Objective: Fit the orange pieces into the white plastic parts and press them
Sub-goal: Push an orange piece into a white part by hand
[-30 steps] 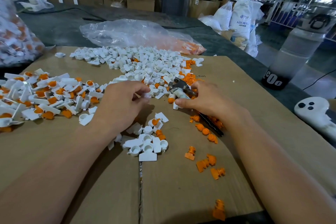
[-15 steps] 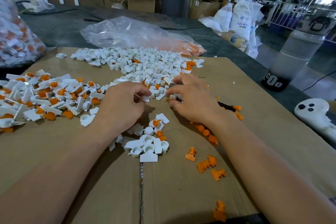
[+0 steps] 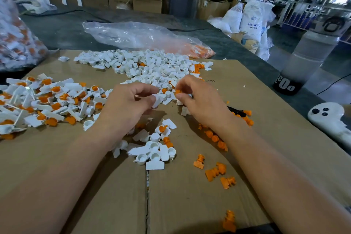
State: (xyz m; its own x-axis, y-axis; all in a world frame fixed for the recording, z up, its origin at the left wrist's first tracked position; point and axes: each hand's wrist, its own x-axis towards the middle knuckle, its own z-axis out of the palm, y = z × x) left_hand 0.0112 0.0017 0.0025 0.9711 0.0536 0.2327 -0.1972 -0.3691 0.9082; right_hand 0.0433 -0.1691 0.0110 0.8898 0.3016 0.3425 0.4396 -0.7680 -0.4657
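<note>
**White part and orange piece pinched mid-sheet**

Fitted parts (image 3: pixel 47 100) heap at the cardboard's (image 3: pixel 266 119) left edge. At its middle, the left hand (image 3: pixel 129 108) pinches a white plastic part (image 3: pixel 158 99). Just beside it, not touching, the right hand (image 3: pixel 199 100) pinches an orange piece (image 3: pixel 178 91).

Everything sits on plain brown cardboard (image 3: pixel 190 205), matt and a bit fuzzy, with a rough seam down the middle. The white parts (image 3: pixel 152 68) are smooth hard plastic with a slight sheen; the orange pieces (image 3: pixel 214 173) are plastic too, duller. The bag (image 3: pixel 133 34) is thin clear film, crinkly and shiny. The bottle (image 3: pixel 311 53) looks like frosted plastic, and the tabletop (image 3: pixel 62 30) is dark and matt.
</note>
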